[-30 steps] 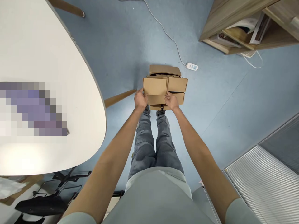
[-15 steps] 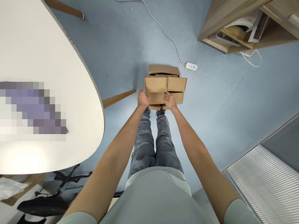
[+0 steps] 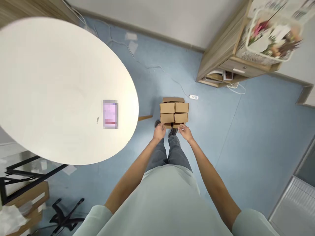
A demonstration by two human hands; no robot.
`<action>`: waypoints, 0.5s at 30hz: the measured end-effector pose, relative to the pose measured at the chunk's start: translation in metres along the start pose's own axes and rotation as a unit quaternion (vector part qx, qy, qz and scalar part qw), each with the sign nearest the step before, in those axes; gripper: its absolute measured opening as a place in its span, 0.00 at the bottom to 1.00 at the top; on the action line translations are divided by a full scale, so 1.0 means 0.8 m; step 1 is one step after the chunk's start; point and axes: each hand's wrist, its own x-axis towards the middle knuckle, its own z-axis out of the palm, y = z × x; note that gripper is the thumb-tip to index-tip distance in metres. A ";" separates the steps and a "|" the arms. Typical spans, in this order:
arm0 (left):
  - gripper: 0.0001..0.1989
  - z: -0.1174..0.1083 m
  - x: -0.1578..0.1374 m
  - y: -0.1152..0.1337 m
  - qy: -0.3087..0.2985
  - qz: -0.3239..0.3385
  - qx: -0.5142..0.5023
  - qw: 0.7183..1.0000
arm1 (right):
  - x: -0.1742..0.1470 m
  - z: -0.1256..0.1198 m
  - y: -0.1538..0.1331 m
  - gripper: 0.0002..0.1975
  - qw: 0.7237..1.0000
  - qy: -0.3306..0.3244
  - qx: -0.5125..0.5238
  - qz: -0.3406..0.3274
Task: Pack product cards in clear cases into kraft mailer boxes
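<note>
Brown cardboard boxes (image 3: 167, 108) are stacked in rows in front of my feet, with a longer cardboard piece (image 3: 173, 99) behind them. My left hand (image 3: 159, 131) is by the stack's near left corner, fingers loosely bent and apart, holding nothing that I can see. At the near right corner is my right hand (image 3: 186, 132), its fingers reaching inward toward the boxes, also with nothing visible in it. Whether the fingertips touch the lower boxes, I cannot tell. The lowest row (image 3: 176, 125) is partly hidden by my hands and shoe.
A white round table (image 3: 73, 65) fills the left, with a blurred-out item on it. A white power strip (image 3: 193, 97) and its cable lie beyond the boxes. At the upper right stands a wooden cabinet (image 3: 221, 49) bearing a basket (image 3: 267, 55) of flowers. A black chair base (image 3: 65, 218) is lower left.
My view has risen and now takes in more of the room. Both hands have come off the middle row of boxes and drawn back to the stack's near edge.
</note>
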 end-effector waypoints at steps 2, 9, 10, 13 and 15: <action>0.19 -0.014 -0.034 0.026 0.018 -0.019 0.009 1.000 | -0.039 -0.016 -0.015 0.20 1.000 0.010 0.022 -0.005; 0.15 -0.050 -0.153 0.096 0.046 0.022 -0.049 0.997 | -0.140 -0.052 -0.056 0.24 0.997 0.013 0.057 -0.055; 0.15 -0.054 -0.170 0.102 0.045 0.031 -0.059 0.997 | -0.149 -0.053 -0.060 0.24 0.996 0.010 0.059 -0.063; 0.17 -0.065 -0.220 0.112 0.050 0.052 -0.085 0.994 | -0.170 -0.054 -0.071 0.25 0.994 -0.012 0.062 -0.085; 0.18 -0.072 -0.250 0.113 0.061 0.059 -0.104 0.991 | -0.181 -0.051 -0.075 0.24 0.993 -0.035 0.059 -0.093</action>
